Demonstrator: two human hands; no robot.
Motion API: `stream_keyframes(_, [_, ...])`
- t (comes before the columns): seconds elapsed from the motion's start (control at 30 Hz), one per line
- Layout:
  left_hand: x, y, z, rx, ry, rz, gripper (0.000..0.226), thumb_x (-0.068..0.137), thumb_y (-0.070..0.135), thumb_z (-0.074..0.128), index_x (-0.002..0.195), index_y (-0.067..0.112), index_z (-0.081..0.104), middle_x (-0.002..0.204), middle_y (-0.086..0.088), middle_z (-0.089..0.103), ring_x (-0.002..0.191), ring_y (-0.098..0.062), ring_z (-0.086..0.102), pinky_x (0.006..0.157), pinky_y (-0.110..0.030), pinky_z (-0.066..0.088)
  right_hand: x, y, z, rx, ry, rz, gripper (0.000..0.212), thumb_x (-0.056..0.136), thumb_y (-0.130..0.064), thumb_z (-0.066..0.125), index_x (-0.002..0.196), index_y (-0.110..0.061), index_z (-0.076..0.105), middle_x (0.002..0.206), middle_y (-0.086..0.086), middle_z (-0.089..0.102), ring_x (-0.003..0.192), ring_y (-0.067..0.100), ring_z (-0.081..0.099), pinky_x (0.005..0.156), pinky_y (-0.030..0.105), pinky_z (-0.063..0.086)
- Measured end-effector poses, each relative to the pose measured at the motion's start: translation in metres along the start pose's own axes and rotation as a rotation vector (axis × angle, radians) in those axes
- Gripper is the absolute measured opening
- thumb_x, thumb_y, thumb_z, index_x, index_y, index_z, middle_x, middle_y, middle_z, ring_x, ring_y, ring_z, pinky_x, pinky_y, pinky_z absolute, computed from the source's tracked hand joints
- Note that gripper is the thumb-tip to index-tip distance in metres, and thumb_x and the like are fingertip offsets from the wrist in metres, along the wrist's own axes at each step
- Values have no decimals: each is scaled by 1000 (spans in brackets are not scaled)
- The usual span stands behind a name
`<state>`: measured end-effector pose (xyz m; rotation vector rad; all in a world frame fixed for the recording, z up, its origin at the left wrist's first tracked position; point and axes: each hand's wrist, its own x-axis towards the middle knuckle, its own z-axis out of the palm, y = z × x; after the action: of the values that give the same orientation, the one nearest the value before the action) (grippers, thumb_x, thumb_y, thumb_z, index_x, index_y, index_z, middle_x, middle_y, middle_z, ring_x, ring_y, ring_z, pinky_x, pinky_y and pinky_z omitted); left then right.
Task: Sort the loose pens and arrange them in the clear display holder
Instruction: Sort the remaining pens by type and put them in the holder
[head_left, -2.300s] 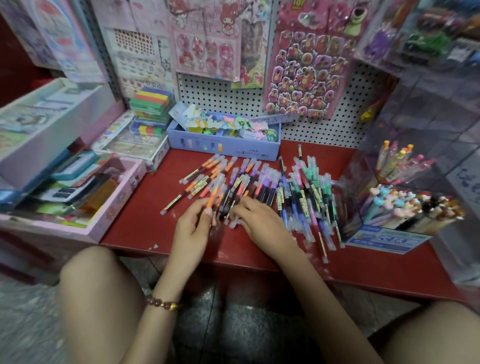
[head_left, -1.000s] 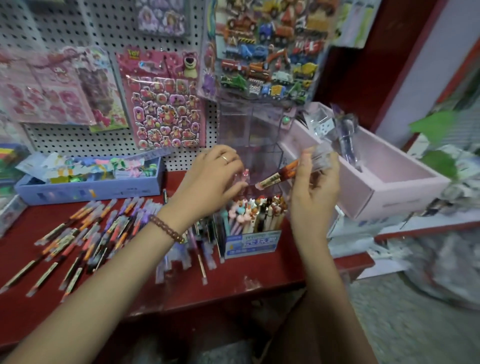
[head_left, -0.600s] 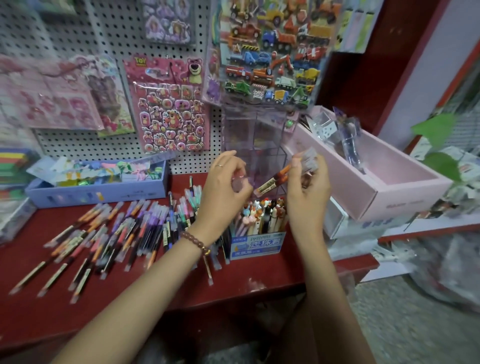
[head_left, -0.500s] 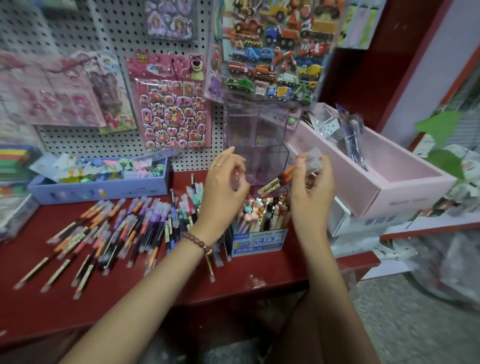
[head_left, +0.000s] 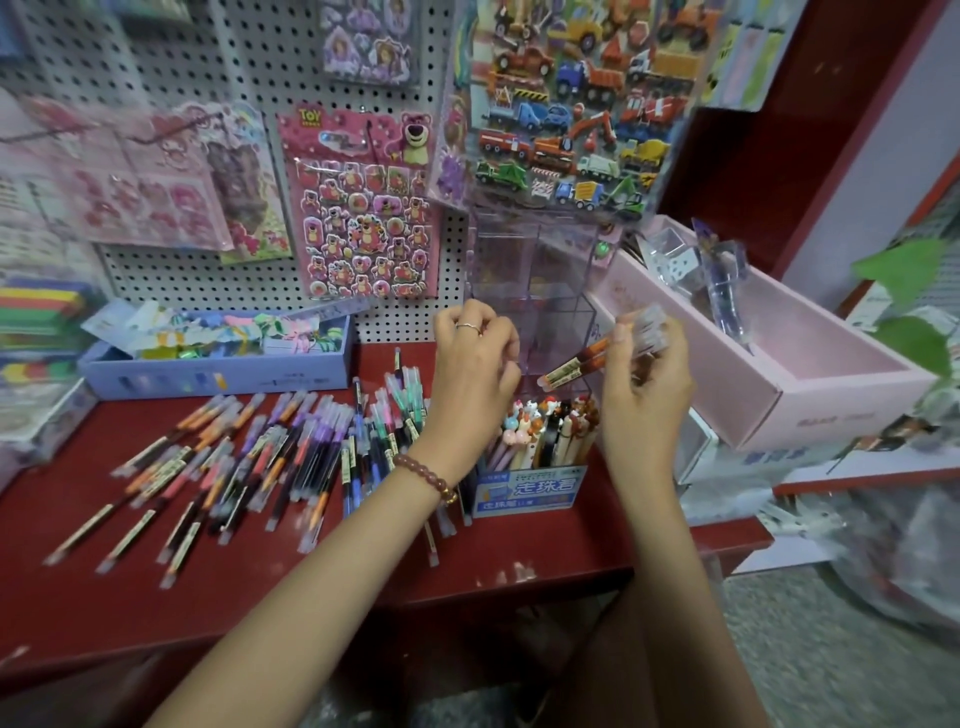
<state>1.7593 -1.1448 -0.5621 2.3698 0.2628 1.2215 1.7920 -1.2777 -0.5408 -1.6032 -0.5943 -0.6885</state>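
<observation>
Lying all over the left part of the red counter (head_left: 156, 597) are the loose pens (head_left: 249, 457). They are thin sticks with see-through caps, and their bodies are orange, pink, purple, blue and green. Small paper labels wrap some of them, but the print is too tiny to read.

Behind them sits a long blue box (head_left: 218, 376) full of small colorful paper bits. On the board of holes above it hangs a pink bear sticker sheet (head_left: 363, 218) with the yellow word "TOY" at its top corner.

The left hand (head_left: 475, 364) is raised just in front of the clear holder (head_left: 535, 260). Its fingers are curled, and it wears a ring and a bead bracelet. I cannot tell if it is holding anything; it may only be touching the holder's wall.

The clear holder stands at the back of the counter, made of square see-through cups with a light purple look. Right in front of it is a blue and white carton (head_left: 530, 488) with big white Chinese writing, packed with pens that have little animal tops.

The right hand (head_left: 644, 384) grips a bunch of pens (head_left: 587, 361), orange and dark, tilted with the low ends pointing at the holder.

Farther right is a long pink box (head_left: 810, 384).
</observation>
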Motion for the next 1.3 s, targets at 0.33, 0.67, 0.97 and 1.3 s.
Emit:
stream_keyframes(0.33, [1, -4, -2, 115, -2, 79, 18, 74, 3, 69, 79, 12, 55, 94, -2, 52, 97, -16, 36, 71, -32, 48, 18, 25, 5, -195, -62, 90, 11, 96, -25, 50, 93, -14, 51, 72, -2, 56, 65, 18, 53, 57, 32, 39])
stream_keyframes(0.67, [0, -11, -16, 69, -56, 105, 21, 79, 27, 70, 93, 16, 61, 104, 3, 58, 106, -11, 38, 93, -26, 33, 13, 45, 18, -579, -332, 213, 26, 92, -35, 57, 91, -14, 41, 68, -5, 49, 65, 18, 46, 53, 32, 26])
stream_keyframes(0.97, [-1, -14, -29, 6, -48, 84, 31, 79, 33, 66, 105, 18, 58, 112, 4, 54, 113, -15, 39, 99, -27, 30, 15, 47, 21, -419, -308, 359, 22, 90, -33, 59, 92, -12, 55, 69, -4, 54, 69, 20, 54, 60, 29, 37])
stream_keyframes(1.3, [-13, -15, -44, -45, -53, 15, 35, 79, 33, 63, 109, 16, 56, 117, 4, 50, 112, -3, 28, 96, -26, 26, 13, 44, 16, -373, -273, 322, 31, 84, -28, 70, 96, -18, 43, 66, -7, 47, 66, 15, 49, 52, 25, 33])
